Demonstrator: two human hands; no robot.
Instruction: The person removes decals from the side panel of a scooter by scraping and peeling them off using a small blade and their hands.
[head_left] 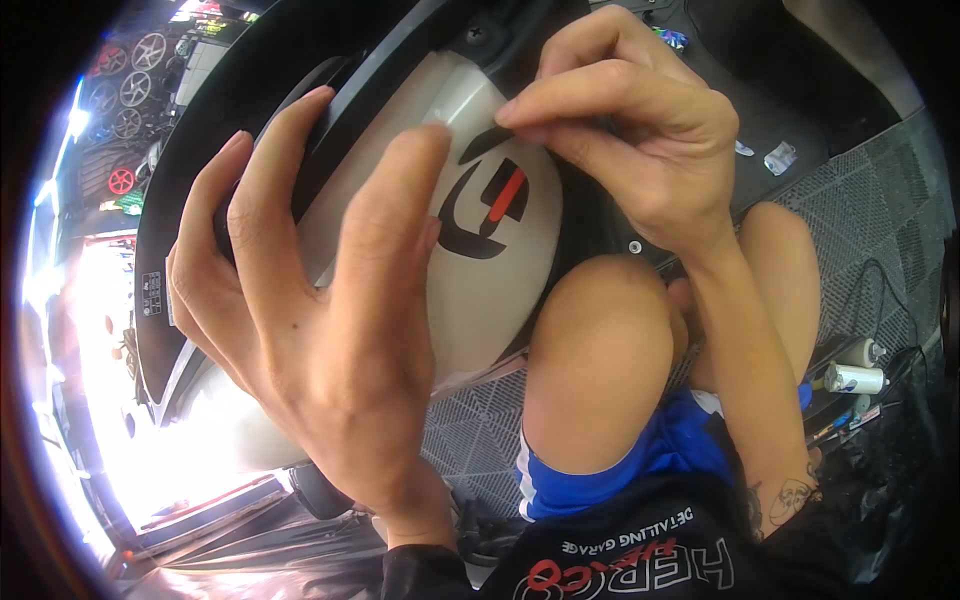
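Observation:
A pale, glossy vehicle panel [500,290] with dark trim is in front of me, bearing a black and red decal [505,195]. My right hand [640,130] is closed in a pinch at the panel's upper right. Between its thumb and index fingertips is the end of a thin black sticker strip [484,146], just above the decal. Whether the strip's lower end touches the panel, I cannot tell. My left hand [320,290] spreads over the panel's left side, fingers apart, with fingertips by the black trim [390,60]. Its palm and thumb hide part of the panel.
A grey grid floor [870,220] lies below, with a small white nut-like part [635,247] near my knee. At right are a white spray can [855,379] and a dark cable [880,275]. Several wheel rims [135,88] hang at the far left.

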